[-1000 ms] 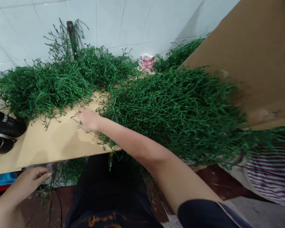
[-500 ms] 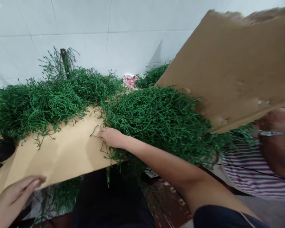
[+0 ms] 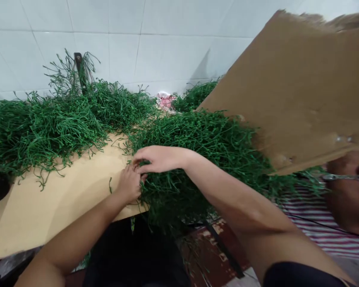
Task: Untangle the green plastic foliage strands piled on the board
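Thin green plastic stems lie in two heaps on a tan board (image 3: 66, 203). The left heap (image 3: 62, 123) runs along the wall side, and the right heap (image 3: 194, 135) spills over the board's near edge. At the left edge of the right heap, my left hand (image 3: 130, 183) is closed on some green stems, most of them hidden by the fingers. My right hand (image 3: 155, 159) curls over it from the right, fingers bent against the same stems. One loose stem (image 3: 110, 185) lies on the board just left of my left hand.
A large cardboard sheet (image 3: 311, 91) slants up at the right. Beyond it are another person's arm (image 3: 347, 191) and striped clothing (image 3: 305, 215). A pink and white item (image 3: 165, 101) sits by the tiled wall (image 3: 119, 52). A dark upright bar (image 3: 79, 71) stands behind the left heap.
My left hand has come from the board's lower left corner to the right heap's edge. My right hand has risen slightly and now meets it. The view has shifted a little.
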Demonstrator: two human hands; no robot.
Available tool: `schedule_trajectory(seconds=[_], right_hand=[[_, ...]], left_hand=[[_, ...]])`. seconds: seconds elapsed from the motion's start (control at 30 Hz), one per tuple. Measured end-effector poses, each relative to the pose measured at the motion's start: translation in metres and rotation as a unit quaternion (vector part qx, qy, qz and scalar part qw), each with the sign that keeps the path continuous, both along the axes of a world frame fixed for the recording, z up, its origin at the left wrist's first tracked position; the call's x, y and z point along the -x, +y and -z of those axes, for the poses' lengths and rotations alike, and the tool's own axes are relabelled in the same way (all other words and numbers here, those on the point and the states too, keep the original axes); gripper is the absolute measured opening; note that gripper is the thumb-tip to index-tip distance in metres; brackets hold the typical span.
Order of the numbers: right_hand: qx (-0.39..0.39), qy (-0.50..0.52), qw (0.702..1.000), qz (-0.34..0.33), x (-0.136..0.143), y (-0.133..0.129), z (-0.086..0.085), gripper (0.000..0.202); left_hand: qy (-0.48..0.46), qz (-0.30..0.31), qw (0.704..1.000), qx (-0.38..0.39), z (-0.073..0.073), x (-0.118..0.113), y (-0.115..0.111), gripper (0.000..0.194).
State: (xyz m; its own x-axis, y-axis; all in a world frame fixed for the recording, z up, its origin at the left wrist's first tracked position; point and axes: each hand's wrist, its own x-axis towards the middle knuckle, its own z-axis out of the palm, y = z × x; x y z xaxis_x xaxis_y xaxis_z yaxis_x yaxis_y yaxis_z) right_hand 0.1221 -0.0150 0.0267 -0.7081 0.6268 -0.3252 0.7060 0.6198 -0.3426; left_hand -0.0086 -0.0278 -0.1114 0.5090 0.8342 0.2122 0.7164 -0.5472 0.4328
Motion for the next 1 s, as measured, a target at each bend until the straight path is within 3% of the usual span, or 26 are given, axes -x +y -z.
schedule_trajectory(seconds=[0.1,0.2,0.3,0.43,0.53,0.63,0.73,0.83,1.0], right_hand=[[-0.043,-0.029,0.998,0.029,0.004,0.014,-0.004,0.035],[-0.073,-0.028,0.995,0.059,0.016,0.043,-0.001,0.027],[-0.176,-0.024,0.963,0.203,0.028,0.093,0.011,0.036],[-0.190,-0.085,0.900,0.383,0.034,0.157,0.041,0.077],[-0.149,-0.105,0.900,0.396,0.034,0.180,0.064,0.075],[-0.133,-0.108,0.918,0.358,0.032,0.183,0.072,0.060],[-0.145,-0.100,0.926,0.333,0.026,0.179,0.059,0.051],[-0.177,-0.082,0.921,0.336,0.013,0.176,0.031,0.042],[-0.249,0.010,0.881,0.403,-0.001,0.178,-0.018,0.040]], left_hand=[[0.039,-0.006,0.999,0.016,0.003,-0.009,-0.007,0.040],[0.071,-0.011,0.996,0.053,-0.007,-0.015,-0.007,0.040],[0.069,0.032,0.993,0.090,-0.019,-0.018,-0.007,0.036],[0.054,0.161,0.979,0.116,-0.025,-0.012,-0.006,0.031],[0.036,0.200,0.969,0.138,-0.022,-0.007,-0.001,0.024],[0.010,0.189,0.970,0.151,-0.019,-0.005,0.004,0.025],[0.001,0.178,0.973,0.150,-0.018,-0.005,0.006,0.028],[0.002,0.169,0.976,0.138,-0.016,-0.004,0.006,0.026],[0.000,0.148,0.979,0.139,-0.016,-0.002,0.007,0.029]])
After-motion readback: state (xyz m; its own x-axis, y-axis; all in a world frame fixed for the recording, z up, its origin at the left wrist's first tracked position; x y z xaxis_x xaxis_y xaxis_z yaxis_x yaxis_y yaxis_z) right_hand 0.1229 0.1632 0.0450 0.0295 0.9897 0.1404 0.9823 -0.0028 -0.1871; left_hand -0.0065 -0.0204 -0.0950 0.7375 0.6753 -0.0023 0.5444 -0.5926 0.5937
